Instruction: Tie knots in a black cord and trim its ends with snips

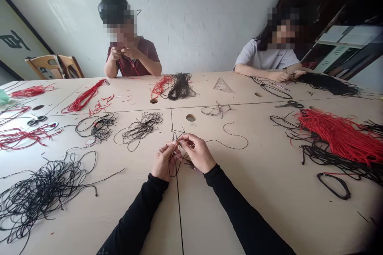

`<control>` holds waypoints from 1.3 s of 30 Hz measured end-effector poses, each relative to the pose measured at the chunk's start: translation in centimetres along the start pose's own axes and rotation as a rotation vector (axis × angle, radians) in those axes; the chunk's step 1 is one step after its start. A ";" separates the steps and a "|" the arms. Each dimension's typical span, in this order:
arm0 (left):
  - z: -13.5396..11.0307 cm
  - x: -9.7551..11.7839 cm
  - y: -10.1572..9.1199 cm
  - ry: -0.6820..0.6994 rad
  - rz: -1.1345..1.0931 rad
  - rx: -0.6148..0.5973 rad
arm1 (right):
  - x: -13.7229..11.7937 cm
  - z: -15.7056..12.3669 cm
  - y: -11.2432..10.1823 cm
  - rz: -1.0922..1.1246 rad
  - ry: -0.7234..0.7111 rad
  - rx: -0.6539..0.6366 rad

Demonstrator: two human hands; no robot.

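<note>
Status, left to right: a large tangle of black cord (44, 183) and a smaller black bundle (146, 125) lie on the surface (221, 207), in neither hand. At centre, the left hand (165, 160) pinches a thin black cord (172, 175) between thumb and fingers. The right hand (199, 152) grips the same cord with its fingertips, beside the left fingertips. A loop hangs below the left hand; short ends project beyond the fingertips. Work on this cord appears begun but incomplete. To the right, a long tail (236, 148) lies loose, apparently unworked. At far right, a black band (347, 195) forms a loop, possibly a finished piece.

Visibility limits, left to right: the frame edge cuts off the large tangle. The fingers cover the cord's crossing; whether a knot is tied cannot be determined. A dark pointed shape beneath the right hand cannot be identified. The right hand obscures any join between cord and tail. The lower right corner is dark.
</note>
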State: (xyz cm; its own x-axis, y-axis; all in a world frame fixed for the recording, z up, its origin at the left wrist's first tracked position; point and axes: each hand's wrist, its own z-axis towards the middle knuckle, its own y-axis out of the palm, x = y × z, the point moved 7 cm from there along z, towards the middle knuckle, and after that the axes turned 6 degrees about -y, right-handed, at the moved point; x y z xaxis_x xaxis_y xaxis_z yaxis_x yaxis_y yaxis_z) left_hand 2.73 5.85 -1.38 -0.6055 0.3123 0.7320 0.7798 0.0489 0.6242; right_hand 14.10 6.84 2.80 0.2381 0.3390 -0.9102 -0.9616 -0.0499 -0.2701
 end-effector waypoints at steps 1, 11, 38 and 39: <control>0.0 0.0 0.0 -0.002 0.004 -0.004 | 0.0 0.0 0.0 0.013 0.004 0.005; -0.1 -0.1 0.1 0.010 0.052 0.005 | 0.6 0.2 0.3 0.196 0.075 -0.041; -0.2 0.2 0.3 0.068 0.182 0.009 | 1.6 0.1 0.5 0.230 0.136 -0.129; -0.2 0.2 0.3 0.077 0.185 0.009 | 1.7 0.1 0.5 0.229 0.132 -0.131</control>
State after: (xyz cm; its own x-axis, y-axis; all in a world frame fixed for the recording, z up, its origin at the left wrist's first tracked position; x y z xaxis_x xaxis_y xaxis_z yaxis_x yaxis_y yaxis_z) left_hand 2.83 5.72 -0.96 -0.4618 0.2433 0.8530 0.8801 0.0063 0.4747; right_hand 14.01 7.53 1.17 0.0407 0.1804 -0.9827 -0.9686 -0.2344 -0.0831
